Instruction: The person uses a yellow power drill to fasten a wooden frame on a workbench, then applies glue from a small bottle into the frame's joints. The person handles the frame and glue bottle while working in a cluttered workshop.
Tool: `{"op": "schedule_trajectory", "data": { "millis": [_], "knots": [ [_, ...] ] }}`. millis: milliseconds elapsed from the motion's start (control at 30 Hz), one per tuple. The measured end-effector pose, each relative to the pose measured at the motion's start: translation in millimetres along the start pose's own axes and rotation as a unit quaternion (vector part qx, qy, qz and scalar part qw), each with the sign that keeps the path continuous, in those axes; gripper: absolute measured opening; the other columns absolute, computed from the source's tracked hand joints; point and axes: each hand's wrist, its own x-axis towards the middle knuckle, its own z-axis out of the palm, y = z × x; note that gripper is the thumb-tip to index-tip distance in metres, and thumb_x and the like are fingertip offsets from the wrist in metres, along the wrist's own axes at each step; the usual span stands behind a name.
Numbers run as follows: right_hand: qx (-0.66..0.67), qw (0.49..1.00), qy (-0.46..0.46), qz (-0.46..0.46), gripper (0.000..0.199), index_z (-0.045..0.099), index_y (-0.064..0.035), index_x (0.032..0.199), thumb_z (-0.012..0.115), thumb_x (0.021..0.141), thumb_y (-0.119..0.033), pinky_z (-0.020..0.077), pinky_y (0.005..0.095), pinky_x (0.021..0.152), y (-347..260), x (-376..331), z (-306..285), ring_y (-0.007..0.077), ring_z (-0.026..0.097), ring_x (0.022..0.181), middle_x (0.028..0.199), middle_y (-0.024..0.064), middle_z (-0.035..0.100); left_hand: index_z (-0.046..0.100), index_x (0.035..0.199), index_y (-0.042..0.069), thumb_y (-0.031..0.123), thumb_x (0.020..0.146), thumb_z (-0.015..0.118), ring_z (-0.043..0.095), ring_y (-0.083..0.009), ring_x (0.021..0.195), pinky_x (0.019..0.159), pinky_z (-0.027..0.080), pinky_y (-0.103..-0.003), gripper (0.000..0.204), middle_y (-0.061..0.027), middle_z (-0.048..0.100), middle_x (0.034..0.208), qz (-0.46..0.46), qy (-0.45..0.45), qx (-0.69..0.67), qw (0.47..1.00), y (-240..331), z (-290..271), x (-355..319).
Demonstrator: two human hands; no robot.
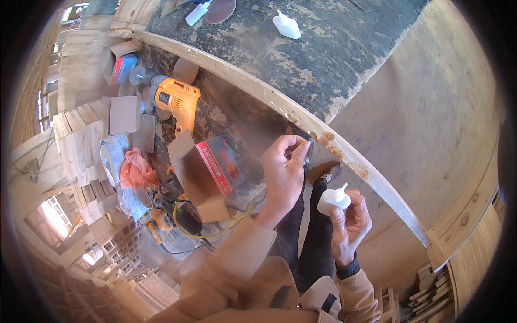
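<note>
My right hand (351, 226) grips a small white squeeze bottle (333, 199) with a pointed nozzle, held upright just below a long pale wooden strip (258, 89). My left hand (284, 167) is raised beside it, fingertips pinched on something small and dark at a rough, chipped spot (327, 141) on the strip's edge; what it pinches is too small to tell. The strip runs diagonally along the edge of a dark, worn worktop (301, 48).
An orange power drill (175, 99), an open red cardboard box (212, 169), an orange rag (135, 171), a second power tool with yellow cord (180, 215) and sanding discs lie left. Two more white bottles (286, 25) sit on the worktop. Stacked wood (81, 145) stands left.
</note>
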Motion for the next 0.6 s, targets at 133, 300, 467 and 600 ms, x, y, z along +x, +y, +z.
{"op": "schedule_trajectory", "data": {
  "millis": [133, 300, 467, 600],
  "knots": [
    [0.012, 1.000, 0.002, 0.008, 0.021, 0.063, 0.0011, 0.104, 0.073, 0.091, -0.013, 0.0449, 0.0271, 0.083, 2.3, -0.2, -1.6, 0.0133, 0.055, 0.090, 0.100, 0.0060, 0.061, 0.068, 0.093, -0.003, 0.012, 0.093, 0.069, 0.054, -0.0036, 0.065, 0.057, 0.044, -0.021, 0.015, 0.0000, 0.065, 0.077, -0.025, -0.009, 0.016, 1.000, -2.8, 5.0, 6.8],
    [0.018, 1.000, 0.008, 0.006, 0.021, 0.063, 0.0010, 0.104, 0.073, 0.091, -0.013, 0.0446, 0.0263, 0.082, 0.8, 1.1, -1.2, 0.0127, 0.054, 0.089, 0.100, 0.0059, 0.061, 0.068, 0.092, -0.004, 0.012, 0.094, 0.069, 0.054, -0.0046, 0.064, 0.057, 0.044, -0.022, 0.016, -0.0007, 0.065, 0.074, -0.035, -0.017, 0.012, 0.999, -0.5, 9.4, 8.8],
    [0.015, 1.000, 0.016, 0.000, 0.021, 0.063, 0.0010, 0.104, 0.073, 0.091, -0.012, 0.0453, 0.0267, 0.081, 1.7, 2.4, -0.4, 0.0132, 0.055, 0.089, 0.100, 0.0068, 0.062, 0.068, 0.091, -0.003, 0.013, 0.092, 0.071, 0.054, -0.0035, 0.062, 0.056, 0.044, -0.020, 0.016, -0.0005, 0.065, 0.074, -0.053, -0.017, -0.016, 0.998, 3.0, 9.9, 9.6],
    [0.019, 1.000, 0.016, 0.009, 0.022, 0.063, 0.0009, 0.104, 0.073, 0.090, -0.012, 0.0456, 0.0273, 0.082, 2.2, 2.3, -0.4, 0.0138, 0.055, 0.090, 0.100, 0.0072, 0.062, 0.069, 0.088, -0.003, 0.013, 0.092, 0.072, 0.053, -0.0025, 0.059, 0.052, 0.042, -0.019, 0.017, -0.0001, 0.064, 0.071, -0.053, -0.023, -0.015, 0.998, 4.9, 9.3, 13.6]
  ]
}}
